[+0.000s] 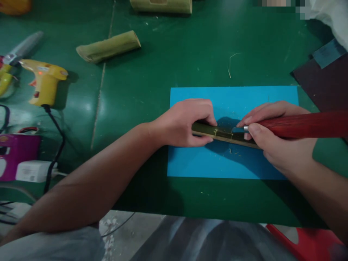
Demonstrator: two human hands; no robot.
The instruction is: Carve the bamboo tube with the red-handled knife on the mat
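A narrow bamboo strip (223, 134) lies on a blue mat (233, 163) on the green table. My left hand (187, 121) is closed round the strip's left end and pins it down. My right hand (274, 137) grips a tool with a long red wooden handle (307, 125). Its metal tip rests on the strip near the middle, with the thumb pressed beside the tip. Small shavings lie on the mat below the strip.
A yellow glue gun (45, 85) with a black cord stands at the left, near a purple box (16, 154) and a white adapter (34, 170). Two bamboo sections (108, 47) (161, 5) lie farther back. A dark sheet (323, 85) sits at the right, and the table's front edge (190, 214) is close.
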